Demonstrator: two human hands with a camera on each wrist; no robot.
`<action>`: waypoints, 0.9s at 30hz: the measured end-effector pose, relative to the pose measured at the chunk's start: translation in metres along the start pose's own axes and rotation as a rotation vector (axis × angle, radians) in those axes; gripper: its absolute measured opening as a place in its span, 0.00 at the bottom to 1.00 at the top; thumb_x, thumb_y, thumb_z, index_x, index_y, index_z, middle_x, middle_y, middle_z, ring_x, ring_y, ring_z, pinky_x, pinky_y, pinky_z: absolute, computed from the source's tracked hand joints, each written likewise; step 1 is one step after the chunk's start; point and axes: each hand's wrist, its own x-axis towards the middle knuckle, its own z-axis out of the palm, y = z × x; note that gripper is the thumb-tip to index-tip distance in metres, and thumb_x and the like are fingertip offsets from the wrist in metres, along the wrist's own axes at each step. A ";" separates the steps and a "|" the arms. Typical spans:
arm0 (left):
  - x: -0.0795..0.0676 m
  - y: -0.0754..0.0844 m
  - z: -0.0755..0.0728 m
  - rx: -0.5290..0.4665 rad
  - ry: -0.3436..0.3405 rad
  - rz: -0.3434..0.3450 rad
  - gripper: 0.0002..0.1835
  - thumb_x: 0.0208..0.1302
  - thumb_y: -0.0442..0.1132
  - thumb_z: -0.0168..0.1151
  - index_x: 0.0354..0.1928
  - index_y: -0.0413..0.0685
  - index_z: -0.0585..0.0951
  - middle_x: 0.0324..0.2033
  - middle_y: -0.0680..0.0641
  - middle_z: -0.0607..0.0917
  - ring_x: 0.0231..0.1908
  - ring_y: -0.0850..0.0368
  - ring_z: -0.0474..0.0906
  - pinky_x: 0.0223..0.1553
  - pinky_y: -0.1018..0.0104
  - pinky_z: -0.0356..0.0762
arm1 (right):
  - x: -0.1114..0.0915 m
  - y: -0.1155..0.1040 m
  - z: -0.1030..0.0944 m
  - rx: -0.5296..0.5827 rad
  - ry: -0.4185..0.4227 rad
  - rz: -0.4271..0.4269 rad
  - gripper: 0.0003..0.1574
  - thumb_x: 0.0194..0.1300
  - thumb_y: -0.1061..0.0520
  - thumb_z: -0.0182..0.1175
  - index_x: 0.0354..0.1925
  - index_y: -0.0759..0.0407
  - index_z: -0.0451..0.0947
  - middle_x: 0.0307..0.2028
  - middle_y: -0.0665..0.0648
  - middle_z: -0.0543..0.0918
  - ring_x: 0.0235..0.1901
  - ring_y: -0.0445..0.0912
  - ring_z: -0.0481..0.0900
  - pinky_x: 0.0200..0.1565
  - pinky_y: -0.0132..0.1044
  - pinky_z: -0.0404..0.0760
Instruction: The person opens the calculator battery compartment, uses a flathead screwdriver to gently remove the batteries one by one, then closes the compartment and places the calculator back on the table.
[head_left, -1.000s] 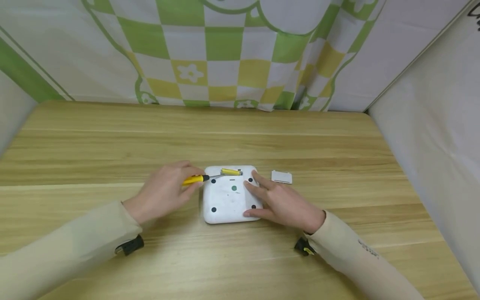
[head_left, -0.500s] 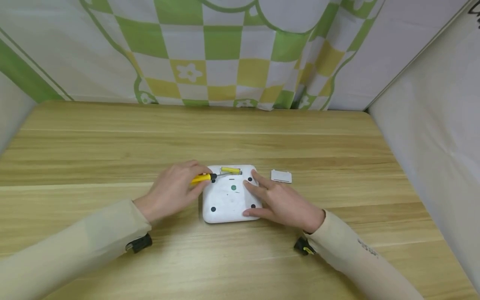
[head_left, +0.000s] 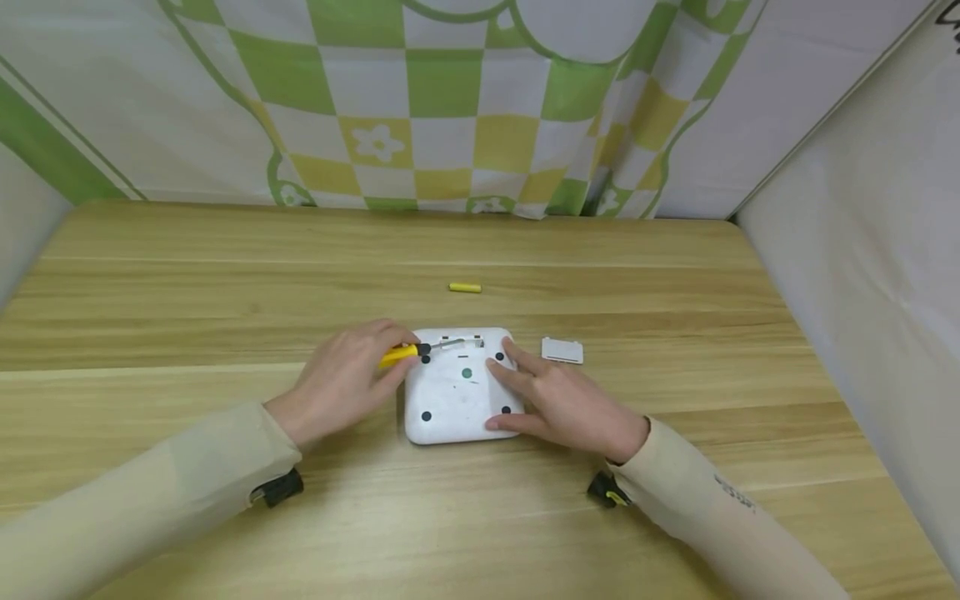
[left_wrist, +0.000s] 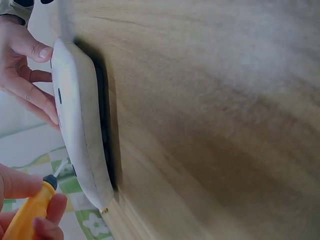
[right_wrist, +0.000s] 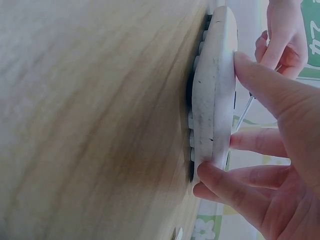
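Note:
A white calculator (head_left: pixel 457 400) lies face down on the table, its battery compartment (head_left: pixel 463 342) uncovered near the far edge. My left hand (head_left: pixel 345 375) grips the yellow handle of a screwdriver (head_left: pixel 399 355). The metal shaft reaches over the compartment. Extended fingers of my right hand (head_left: pixel 558 400) press on the calculator's back and right edge; in the right wrist view, the thumb (right_wrist: pixel 250 70) rests on the back and other fingertips lie at the side. Beyond the calculator lies a small yellow battery (head_left: pixel 465 287). The white battery cover (head_left: pixel 562 350) lies to the right.
The wooden table (head_left: pixel 225 275) ends at the back against a green, white and yellow checked curtain (head_left: pixel 450 125). White walls (head_left: pixel 862 208) flank it. A dark wrist device (head_left: pixel 277 487) shows below the left cuff, and a similar one (head_left: pixel 606 490) below the right.
The yellow battery has come out of the compartment and now lies on the table behind the calculator. My left hand moved slightly right with the screwdriver; the right hand stayed.

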 end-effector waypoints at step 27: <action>-0.027 -0.004 -0.004 -0.125 -0.022 -0.192 0.21 0.59 0.34 0.60 0.55 0.43 0.71 0.33 0.44 0.83 0.32 0.51 0.80 0.34 0.56 0.77 | 0.000 -0.002 -0.001 -0.016 -0.008 0.007 0.43 0.59 0.34 0.56 0.63 0.59 0.66 0.65 0.69 0.63 0.42 0.49 0.83 0.42 0.37 0.81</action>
